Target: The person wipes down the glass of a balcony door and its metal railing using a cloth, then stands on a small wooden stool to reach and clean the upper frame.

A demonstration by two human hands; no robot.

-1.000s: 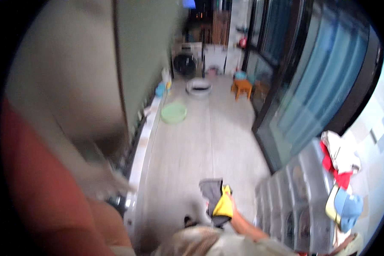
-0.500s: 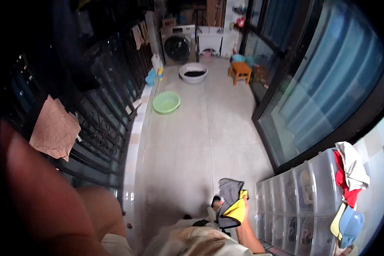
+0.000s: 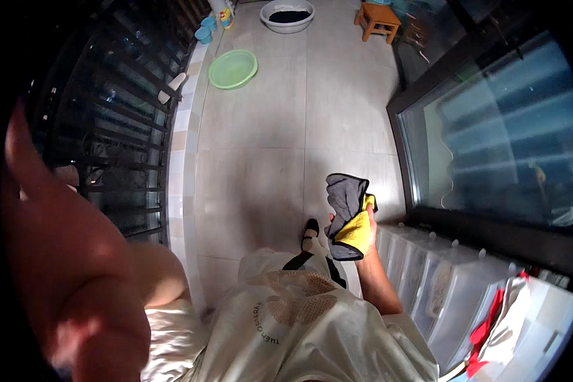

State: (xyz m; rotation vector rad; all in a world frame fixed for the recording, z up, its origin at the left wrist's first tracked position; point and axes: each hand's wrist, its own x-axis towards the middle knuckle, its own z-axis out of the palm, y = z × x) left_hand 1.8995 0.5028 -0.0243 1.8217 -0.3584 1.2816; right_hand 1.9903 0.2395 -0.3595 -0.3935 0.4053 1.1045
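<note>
My right hand (image 3: pixel 371 237) is closed round a folded grey and yellow cloth (image 3: pixel 348 200) with black edging. It holds the cloth out ahead of my body, above the tiled floor, and the fingers are partly hidden behind the folds. My left arm (image 3: pixel 76 254) is raised very near the camera and fills the left side as a dark, blurred shape. The fingers of that hand cannot be made out, nor whether they hold anything.
A green basin (image 3: pixel 233 69) and a grey-white basin (image 3: pixel 287 16) with dark contents stand on the floor ahead. A wooden stool (image 3: pixel 377 24) is at the far right. Dark railings (image 3: pixel 124 108) line the left; a glass door (image 3: pixel 490 140) and clear storage boxes (image 3: pixel 426 274) line the right.
The view has tilted down, so the basins and stool sit higher and the washing machine is out of sight. The cloth, still in my right hand, appears higher in the picture.
</note>
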